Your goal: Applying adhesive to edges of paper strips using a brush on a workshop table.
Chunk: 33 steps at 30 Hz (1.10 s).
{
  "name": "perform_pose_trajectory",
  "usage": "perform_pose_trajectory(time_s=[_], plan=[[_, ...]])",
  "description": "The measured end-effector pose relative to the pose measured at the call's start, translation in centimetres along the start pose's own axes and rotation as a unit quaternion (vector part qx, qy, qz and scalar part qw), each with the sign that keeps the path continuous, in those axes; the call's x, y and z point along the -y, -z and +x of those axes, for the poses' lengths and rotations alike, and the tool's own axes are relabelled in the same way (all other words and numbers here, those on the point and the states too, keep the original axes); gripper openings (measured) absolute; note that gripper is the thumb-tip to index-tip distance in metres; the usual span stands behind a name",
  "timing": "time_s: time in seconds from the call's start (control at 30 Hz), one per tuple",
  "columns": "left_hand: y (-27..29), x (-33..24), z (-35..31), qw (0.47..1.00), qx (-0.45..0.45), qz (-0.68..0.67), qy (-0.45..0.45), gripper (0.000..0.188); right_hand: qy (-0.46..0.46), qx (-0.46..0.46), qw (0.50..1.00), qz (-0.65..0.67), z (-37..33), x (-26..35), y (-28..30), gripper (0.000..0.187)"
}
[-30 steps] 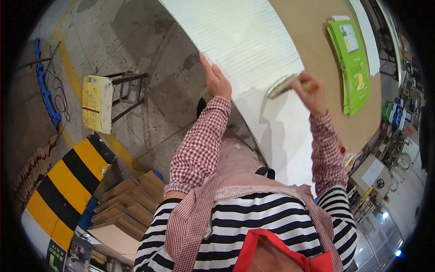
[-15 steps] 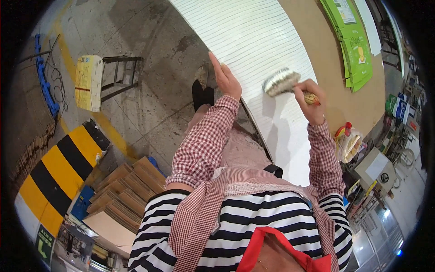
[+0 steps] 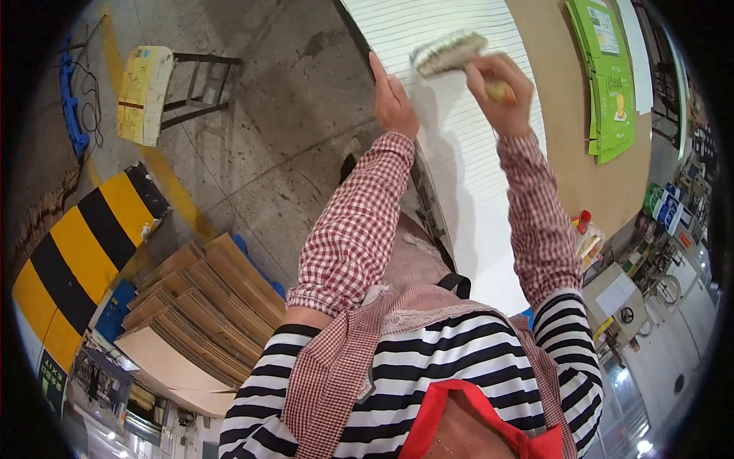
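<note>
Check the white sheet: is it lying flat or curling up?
Flat. The white sheet lies spread on the table; the left hand presses its edge while the right hand holds a brush on it.

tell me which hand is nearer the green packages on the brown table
Right. The right hand, gripping a brush, is closer to the green packages; the left hand rests farther away on the white sheet.

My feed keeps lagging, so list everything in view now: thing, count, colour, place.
ribbed sheet: one, white, on the brown table
wide brush: one, pale bristles, on the sheet
flat printed cartons: one stack, green, table's far right
flattened cardboard: one stack, brown, floor lower left
stool: one, yellow seat, upper left
left hand: flat on the sheet's edge
right hand: grip closed on the brush handle
</note>
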<state>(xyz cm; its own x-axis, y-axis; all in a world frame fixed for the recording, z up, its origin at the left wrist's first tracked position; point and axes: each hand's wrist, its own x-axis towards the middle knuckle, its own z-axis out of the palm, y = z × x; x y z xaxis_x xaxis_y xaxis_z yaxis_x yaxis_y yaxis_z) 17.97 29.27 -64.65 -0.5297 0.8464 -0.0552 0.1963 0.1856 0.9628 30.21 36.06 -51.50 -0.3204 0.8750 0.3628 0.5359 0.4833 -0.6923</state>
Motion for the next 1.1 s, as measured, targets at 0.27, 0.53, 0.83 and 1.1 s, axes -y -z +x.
perform_pose_trajectory(time_s=[0.27, 0.53, 0.83, 1.1], plan=[[0.3, -0.1, -0.3, 0.999, 0.022, 0.007, 0.024, 0.053, -0.061, 0.057, 0.996, -0.037, -5.2, 3.7, 5.0, 0.009], [-0.2, 0.1, -0.4, 0.997, 0.044, 0.011, 0.068, 0.053, -0.015, 0.025, 1.0, -0.008, -4.1, 1.5, 2.9, 0.008], [1.0, -1.2, -1.0, 0.999, 0.009, 0.031, 0.01, 0.052, -0.046, 0.025, 0.998, -0.026, -10.2, 4.2, 8.0, 0.006], [-0.3, -0.7, -11.9, 0.998, -0.012, 0.027, 0.059, 0.052, 0.003, -0.007, 1.0, 0.006, -8.7, 1.3, 4.9, 0.007]])
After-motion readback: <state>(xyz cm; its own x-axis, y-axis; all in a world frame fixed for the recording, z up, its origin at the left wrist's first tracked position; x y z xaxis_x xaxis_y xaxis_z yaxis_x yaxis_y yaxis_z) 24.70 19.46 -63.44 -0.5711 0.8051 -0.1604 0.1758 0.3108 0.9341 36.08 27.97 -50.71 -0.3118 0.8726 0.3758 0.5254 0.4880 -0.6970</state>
